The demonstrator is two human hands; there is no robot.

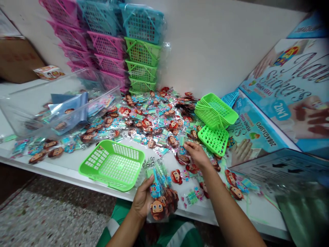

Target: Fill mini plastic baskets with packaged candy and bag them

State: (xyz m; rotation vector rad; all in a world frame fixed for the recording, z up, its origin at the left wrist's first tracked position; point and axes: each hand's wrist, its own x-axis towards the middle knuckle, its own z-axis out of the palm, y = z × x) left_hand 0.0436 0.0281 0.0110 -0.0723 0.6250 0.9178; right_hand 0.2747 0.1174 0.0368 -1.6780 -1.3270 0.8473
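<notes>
My left hand (144,197) is closed around a fanned bunch of small clear packets (159,187), printed with brown-haired cartoon heads and holding light green sticks. It is at the table's front edge, right of a bare green plastic basket (113,164). Further forward, my right hand (197,153) reaches to the near right side of a spread heap of similar packets (146,123). Its thumb and fingers pinch the edge of one packet with green contents (182,144). Several loose packets, among them a red-haired one (177,176), lie between my hands.
Nested green baskets (216,109) stand by blue printed boxes (288,99) at the right. Tall stacks of wrapped pink, blue and green baskets (142,51) lean at the wall. A clear plastic bin (20,118) holds packets at left, near a cardboard box (19,58).
</notes>
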